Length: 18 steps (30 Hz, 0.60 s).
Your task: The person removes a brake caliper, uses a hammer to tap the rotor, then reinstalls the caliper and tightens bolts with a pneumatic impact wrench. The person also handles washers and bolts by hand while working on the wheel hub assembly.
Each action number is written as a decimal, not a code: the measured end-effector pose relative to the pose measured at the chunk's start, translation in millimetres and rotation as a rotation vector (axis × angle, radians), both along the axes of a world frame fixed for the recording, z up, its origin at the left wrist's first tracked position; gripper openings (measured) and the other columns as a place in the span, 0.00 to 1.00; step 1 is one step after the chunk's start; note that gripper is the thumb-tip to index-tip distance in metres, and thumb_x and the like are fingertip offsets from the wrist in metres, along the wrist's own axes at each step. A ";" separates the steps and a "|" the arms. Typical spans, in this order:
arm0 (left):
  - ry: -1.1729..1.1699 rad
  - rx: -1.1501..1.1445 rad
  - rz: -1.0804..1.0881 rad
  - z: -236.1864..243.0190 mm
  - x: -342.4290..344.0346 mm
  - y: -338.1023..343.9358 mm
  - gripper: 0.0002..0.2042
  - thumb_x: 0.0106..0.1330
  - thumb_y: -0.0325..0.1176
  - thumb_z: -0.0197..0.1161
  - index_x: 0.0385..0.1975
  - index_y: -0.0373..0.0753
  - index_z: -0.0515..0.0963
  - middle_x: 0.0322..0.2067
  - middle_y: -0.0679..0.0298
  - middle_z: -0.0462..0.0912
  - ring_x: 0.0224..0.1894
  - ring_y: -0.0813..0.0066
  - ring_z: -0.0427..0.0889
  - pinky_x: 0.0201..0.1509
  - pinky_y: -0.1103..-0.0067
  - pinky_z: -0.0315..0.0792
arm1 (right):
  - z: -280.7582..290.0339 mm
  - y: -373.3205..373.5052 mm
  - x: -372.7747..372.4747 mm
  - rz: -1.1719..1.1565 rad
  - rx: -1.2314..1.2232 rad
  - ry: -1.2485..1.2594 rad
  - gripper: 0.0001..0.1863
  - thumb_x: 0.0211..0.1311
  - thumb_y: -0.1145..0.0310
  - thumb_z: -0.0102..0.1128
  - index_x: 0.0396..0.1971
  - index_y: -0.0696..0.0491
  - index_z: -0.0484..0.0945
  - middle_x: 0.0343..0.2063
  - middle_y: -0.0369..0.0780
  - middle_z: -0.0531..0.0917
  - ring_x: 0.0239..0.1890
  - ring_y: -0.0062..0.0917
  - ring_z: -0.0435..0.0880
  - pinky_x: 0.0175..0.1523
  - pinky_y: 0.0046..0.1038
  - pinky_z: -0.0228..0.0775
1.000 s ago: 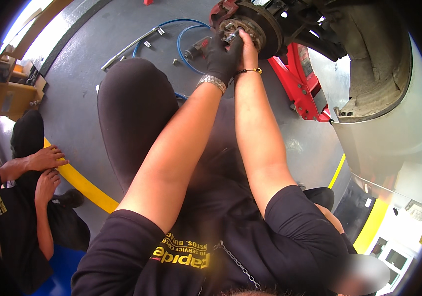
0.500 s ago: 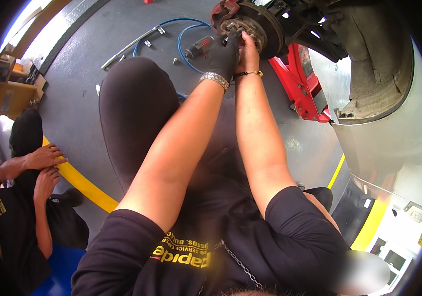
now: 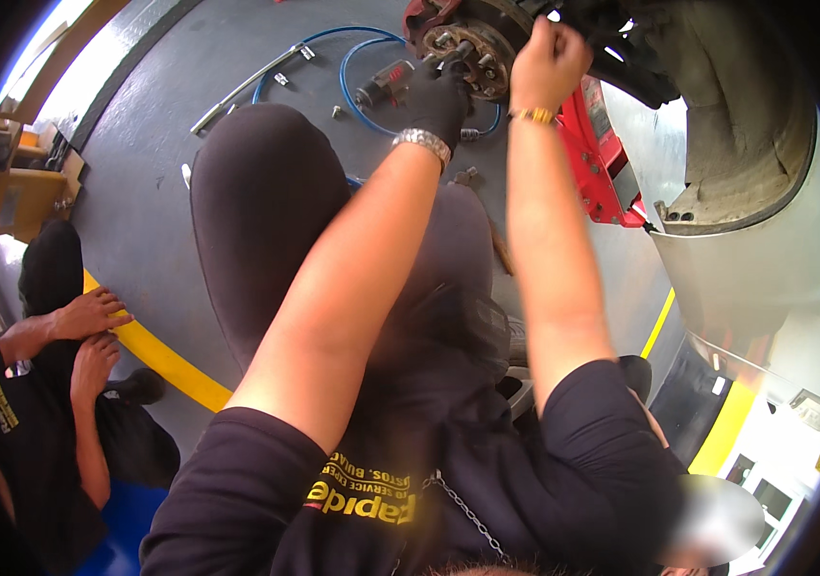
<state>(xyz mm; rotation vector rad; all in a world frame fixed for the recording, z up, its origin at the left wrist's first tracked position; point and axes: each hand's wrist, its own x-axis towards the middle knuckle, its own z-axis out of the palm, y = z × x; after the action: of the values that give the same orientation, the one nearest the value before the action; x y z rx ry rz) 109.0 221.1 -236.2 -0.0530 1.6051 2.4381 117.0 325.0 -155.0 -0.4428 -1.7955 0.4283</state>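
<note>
At the top centre is a bare wheel hub point(image 3: 483, 60) with studs, in front of a brake disc point(image 3: 508, 27), with a red brake caliper point(image 3: 426, 17) at its left. My left hand point(image 3: 435, 96), in a black glove, is at the hub's lower left edge. Its fingers are bent against the hub face; what they grip is hidden. My bare right hand point(image 3: 548, 65) is raised beside the disc, apart from the hub. The fingers are curled together and slightly blurred, so anything small in them cannot be made out.
Left of the hub lie an impact wrench point(image 3: 384, 84), a blue air hose point(image 3: 344, 75) and a long metal bar point(image 3: 245, 89). A red jack point(image 3: 605, 163) stands right, by the car's fender point(image 3: 750, 288). Another person's hands point(image 3: 91, 315) rest at far left.
My right hand has left the hub and moved right, uncovering the hub face and studs. My left hand stays at the hub, slightly lower.
</note>
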 end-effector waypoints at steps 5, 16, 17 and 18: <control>0.874 -0.660 0.296 -13.6 -14.4 -7.4 0.14 0.65 0.37 0.68 0.48 0.41 0.82 0.34 0.58 0.86 0.31 0.64 0.84 0.34 0.70 0.76 | 34.4 33.5 -34.9 0.035 0.583 -0.554 0.21 0.62 0.52 0.66 0.45 0.54 0.80 0.53 0.50 0.77 0.56 0.47 0.75 0.61 0.47 0.66; -0.007 -0.220 0.379 -18.8 14.9 -38.7 0.12 0.74 0.36 0.58 0.41 0.31 0.79 0.32 0.60 0.83 0.33 0.75 0.81 0.39 0.75 0.74 | 16.3 70.0 -52.1 0.022 0.737 -0.533 0.24 0.64 0.40 0.62 0.40 0.46 0.87 0.50 0.43 0.83 0.53 0.41 0.81 0.59 0.41 0.71; -0.119 -0.153 0.391 -46.7 -1.0 -44.6 0.11 0.73 0.36 0.58 0.41 0.33 0.79 0.31 0.59 0.83 0.32 0.72 0.82 0.38 0.73 0.75 | 18.6 74.0 -53.8 0.044 0.742 -0.546 0.23 0.64 0.40 0.62 0.40 0.46 0.87 0.50 0.42 0.83 0.54 0.39 0.81 0.59 0.40 0.71; -0.230 -0.088 0.414 -89.0 -17.6 -50.3 0.11 0.73 0.37 0.59 0.42 0.35 0.79 0.31 0.58 0.83 0.32 0.70 0.83 0.37 0.70 0.75 | 18.2 70.3 -56.0 0.058 0.708 -0.541 0.23 0.64 0.40 0.62 0.40 0.46 0.87 0.50 0.41 0.83 0.54 0.39 0.81 0.58 0.40 0.71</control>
<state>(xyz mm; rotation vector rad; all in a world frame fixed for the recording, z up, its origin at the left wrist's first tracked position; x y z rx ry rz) 91.4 170.7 -325.2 -0.7189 1.7305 2.5238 61.0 395.3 -136.8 0.0042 -2.3300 -0.3341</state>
